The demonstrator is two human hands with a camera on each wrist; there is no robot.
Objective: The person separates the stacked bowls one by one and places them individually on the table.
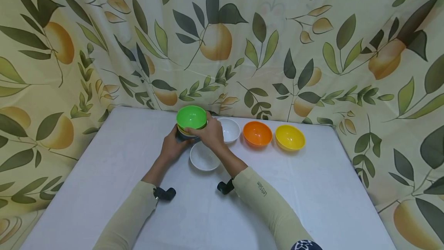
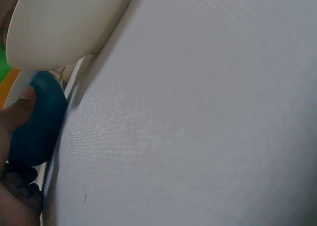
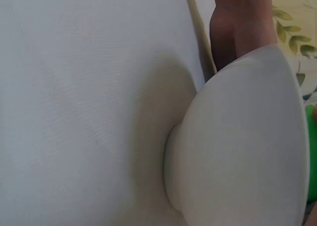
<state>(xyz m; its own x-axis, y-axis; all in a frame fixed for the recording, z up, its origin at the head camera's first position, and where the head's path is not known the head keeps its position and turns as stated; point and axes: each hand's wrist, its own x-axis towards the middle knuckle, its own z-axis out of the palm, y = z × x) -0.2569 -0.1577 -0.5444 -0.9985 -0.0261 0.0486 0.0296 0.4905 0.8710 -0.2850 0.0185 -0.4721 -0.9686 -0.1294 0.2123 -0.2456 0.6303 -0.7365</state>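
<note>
Green bowl [image 1: 190, 115] tops the stack [image 1: 185, 132] beyond the front white bowl [image 1: 204, 159]! Our right hand [image 1: 212, 132] grips it, our left hand [image 1: 172, 146] the blue bowl [image 2: 42, 124]; we're nesting, seemingly; next calls for level seating.

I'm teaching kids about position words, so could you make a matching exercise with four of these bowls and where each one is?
Column one:
1. Green bowl
2. Blue bowl
3. Separate orange bowl
4. Separate yellow bowl

Column two:
A. Lowest in the stack
B. Rightmost in the head view
C. Topmost in the stack
D. Between a white bowl and a yellow one

Pairs: 1-C, 2-A, 3-D, 4-B
</note>
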